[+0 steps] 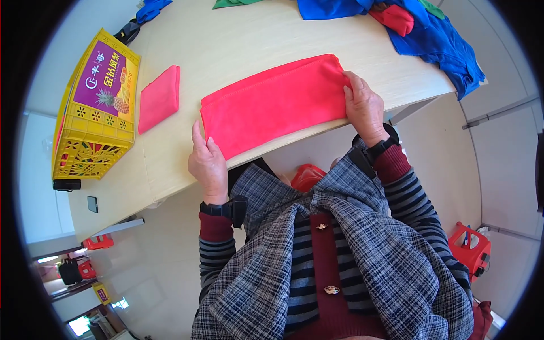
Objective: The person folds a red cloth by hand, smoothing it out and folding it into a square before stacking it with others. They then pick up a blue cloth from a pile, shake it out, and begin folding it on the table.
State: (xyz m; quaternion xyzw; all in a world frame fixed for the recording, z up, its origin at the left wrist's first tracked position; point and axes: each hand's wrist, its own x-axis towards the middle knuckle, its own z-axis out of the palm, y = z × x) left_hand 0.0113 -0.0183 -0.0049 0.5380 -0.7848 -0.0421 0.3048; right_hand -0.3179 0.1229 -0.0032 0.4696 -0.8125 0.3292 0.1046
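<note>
A bright pinkish-red cloth [277, 105], folded into a long strip of layers, lies along the front edge of the table. My left hand [208, 167] is at its left end, the thumb and forefinger on either side of the edge. At the opposite end my right hand [364, 107] grips the cloth's edge, thumb against the fabric. The fingertips of both hands are partly hidden at the cloth. Off to the left rests a smaller folded pink cloth [159, 100], apart from both hands.
A yellow plastic crate [95, 148] with a purple printed panel stands at the table's left. Blue fabric [436, 48] and a red piece [395, 20] are heaped at the far right. A small dark flat object [92, 204] lies near the left edge. A red stool [470, 249] is on the floor.
</note>
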